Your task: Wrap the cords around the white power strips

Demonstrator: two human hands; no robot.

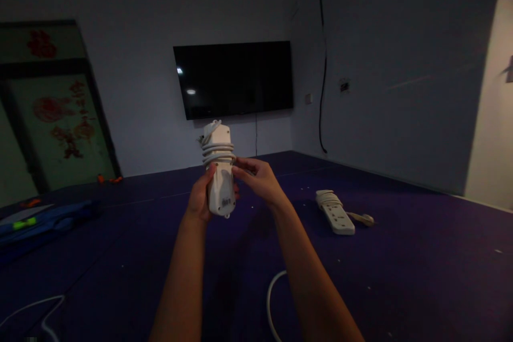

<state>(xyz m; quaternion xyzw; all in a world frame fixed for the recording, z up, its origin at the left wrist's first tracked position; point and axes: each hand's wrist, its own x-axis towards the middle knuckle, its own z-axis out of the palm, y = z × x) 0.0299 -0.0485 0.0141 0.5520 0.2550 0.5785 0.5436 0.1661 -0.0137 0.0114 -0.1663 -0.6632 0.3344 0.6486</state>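
Upright in front of me is a white power strip, its screwed back and label facing me. My left hand is closed around its lower half, thumb on the edge. Several turns of white power cord are wound around the upper half. My right hand pinches at the strip's right side, just below the windings, where the cord passes; its fingertips are partly hidden. A loose loop of white cord lies low in view, partly behind my right forearm.
A second power strip, with its cord wrapped and its plug lying out, rests on the purple floor to the right. Another white cord lies at lower left, near blue cloth. A wall television hangs beyond.
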